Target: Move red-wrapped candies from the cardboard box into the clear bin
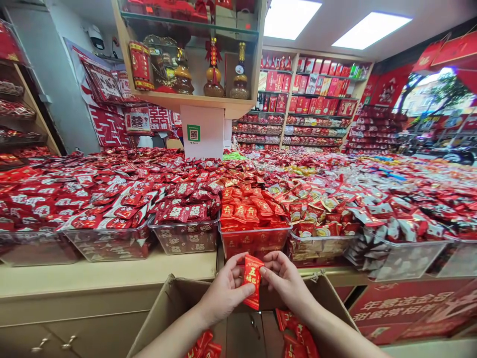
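Observation:
A small red candy packet (252,281) with gold lettering is held upright between both hands, above an opened cardboard box (163,307). My left hand (228,287) pinches its left edge, thumb across the front. On the other side, my right hand (285,278) grips the upper right edge between thumb and fingers. Inside the box lie more red packets (297,334), some at the right and some at the lower left, partly hidden by my forearms. Just beyond the hands stands a clear plastic bin (255,239) heaped with bright red packets.
Clear bins of wrapped sweets line the counter (112,276) on both sides, including one of dark red packets (184,214) and one of red-and-gold packets (322,216). A white post with a QR code (194,133) rises behind, under a glass-shelved cabinet (194,99).

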